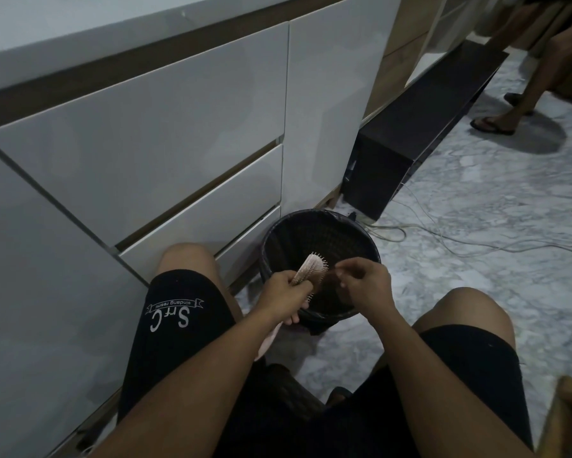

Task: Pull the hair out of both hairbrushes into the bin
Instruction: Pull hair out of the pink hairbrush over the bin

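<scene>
The left hand (pixel 286 285) is gripping the pink hairbrush (pixel 311 269) over the lined bin (pixel 321 266); at its three o'clock, the right hand (pixel 365 276) is pinching what looks like a hair clump (pixel 327 279), which is risking drifting outside if dropped early.

Left hand (pixel 283 285) grips hairbrush (pixel 311 269) over bin (pixel 370 246); right hand (pixel 365 280) pinches hair (pixel 331 279).

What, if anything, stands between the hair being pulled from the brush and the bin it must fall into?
Nothing visible does. The left hand holds the hairbrush over the open bin, and the right hand pinches the hair above the bin's mouth. The opening below is uncovered, so released hair should drop straight in.
</scene>
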### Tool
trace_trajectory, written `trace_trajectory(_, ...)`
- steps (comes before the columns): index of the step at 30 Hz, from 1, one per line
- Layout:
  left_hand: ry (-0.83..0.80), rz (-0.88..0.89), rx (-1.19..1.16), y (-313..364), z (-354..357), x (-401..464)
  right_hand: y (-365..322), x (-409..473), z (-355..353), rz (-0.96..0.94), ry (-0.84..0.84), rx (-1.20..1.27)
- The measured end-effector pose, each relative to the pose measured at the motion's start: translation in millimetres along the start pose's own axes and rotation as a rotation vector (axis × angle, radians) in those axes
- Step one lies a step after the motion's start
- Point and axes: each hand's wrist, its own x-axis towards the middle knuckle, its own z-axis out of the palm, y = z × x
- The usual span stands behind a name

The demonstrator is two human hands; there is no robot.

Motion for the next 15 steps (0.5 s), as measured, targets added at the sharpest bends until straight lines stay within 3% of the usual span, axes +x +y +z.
trace_trajectory(5,0.016,-0.001,0.014,0.1,-0.4,1.9,-1.8,-0.4,-2.5,0.042,0.032,-0.005)
trace_trajectory(8,0.001,0.005,0.021,-0.9,-1.2,2.3,-1.7,-0.8,-3.4,0.064,-0.075,-0.005)
trace_trajectory(12,-0.011,0.033,0.040,-0.6,-0.6,2.7,-5.1,-4.8,-3.5,0.126,-0.271,0.232)
trace_trajectory(15,0.010,0.026,0.049,-0.6,-0.8,1.0,-1.9,-6.4,2.2,0.082,-0.205,0.091)
